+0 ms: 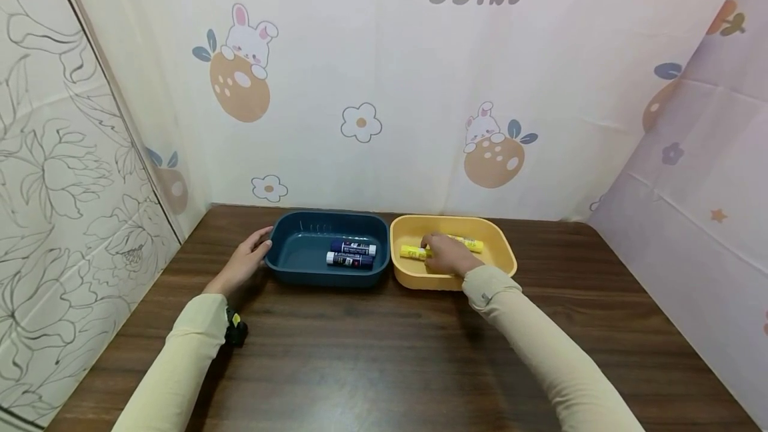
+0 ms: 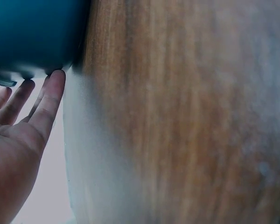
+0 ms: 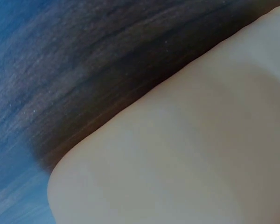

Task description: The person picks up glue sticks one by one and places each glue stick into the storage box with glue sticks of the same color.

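A dark blue bin (image 1: 327, 279) stands on the table with two dark blue glue sticks (image 1: 351, 260) in its right half. My left hand (image 1: 245, 262) touches the bin's left end; the left wrist view shows its fingers (image 2: 49, 100) stretched out against the outer wall. Beside it is a yellow bin (image 1: 426, 281), which holds yellow glue sticks (image 1: 411, 253). Reaching down into this bin, my right hand (image 1: 450, 256) covers the right end of one stick. Its fingertips are hidden, so whether it grips the stick does not show. The right wrist view shows no hand, only the pale bin wall (image 3: 177, 154).
Both bins stand side by side on the brown wooden table (image 1: 360, 352), close to its back edge. A patterned curtain (image 1: 372, 72) hangs behind, with more printed cloth at both sides. A small black device (image 1: 237, 331) sits at my left wrist.
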Motion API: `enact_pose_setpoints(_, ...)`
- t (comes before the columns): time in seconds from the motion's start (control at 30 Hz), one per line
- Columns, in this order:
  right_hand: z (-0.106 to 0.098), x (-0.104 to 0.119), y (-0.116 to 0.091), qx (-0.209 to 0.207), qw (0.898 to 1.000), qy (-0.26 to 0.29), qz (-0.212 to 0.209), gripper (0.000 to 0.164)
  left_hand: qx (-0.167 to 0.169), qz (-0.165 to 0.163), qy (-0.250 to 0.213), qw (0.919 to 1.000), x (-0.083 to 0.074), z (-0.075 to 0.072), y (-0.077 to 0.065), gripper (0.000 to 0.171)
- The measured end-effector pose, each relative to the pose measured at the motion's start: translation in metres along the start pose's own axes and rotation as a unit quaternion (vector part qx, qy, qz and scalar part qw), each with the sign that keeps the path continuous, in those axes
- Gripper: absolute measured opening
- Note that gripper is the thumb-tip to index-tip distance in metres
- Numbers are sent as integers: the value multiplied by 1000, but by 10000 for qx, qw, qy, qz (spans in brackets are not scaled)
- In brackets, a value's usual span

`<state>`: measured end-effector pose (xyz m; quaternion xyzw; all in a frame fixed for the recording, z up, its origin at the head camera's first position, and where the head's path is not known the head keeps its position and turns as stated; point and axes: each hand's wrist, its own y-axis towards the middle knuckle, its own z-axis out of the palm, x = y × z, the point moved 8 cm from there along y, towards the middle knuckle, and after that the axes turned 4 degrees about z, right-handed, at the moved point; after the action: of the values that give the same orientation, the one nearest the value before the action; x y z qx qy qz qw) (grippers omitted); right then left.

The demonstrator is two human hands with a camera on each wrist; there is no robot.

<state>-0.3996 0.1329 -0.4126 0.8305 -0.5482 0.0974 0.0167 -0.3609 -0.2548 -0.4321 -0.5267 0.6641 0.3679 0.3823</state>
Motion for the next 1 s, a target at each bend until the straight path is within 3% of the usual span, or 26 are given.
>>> enact_pose_setpoints(0.23,-4,2,-2,19,10000,18,-58,36,15,168,-15,9999,0,0,3,55)
enact_pose_setpoints(0.73,-24,3,-8,-389,9981,29,-470,32,60,29,30,10000,0,-5,8,53)
enact_pose_setpoints(1.0,-41,11,-22,-607,9963,130,-600,33,80,227,786,9966,-12,-11,10,50)
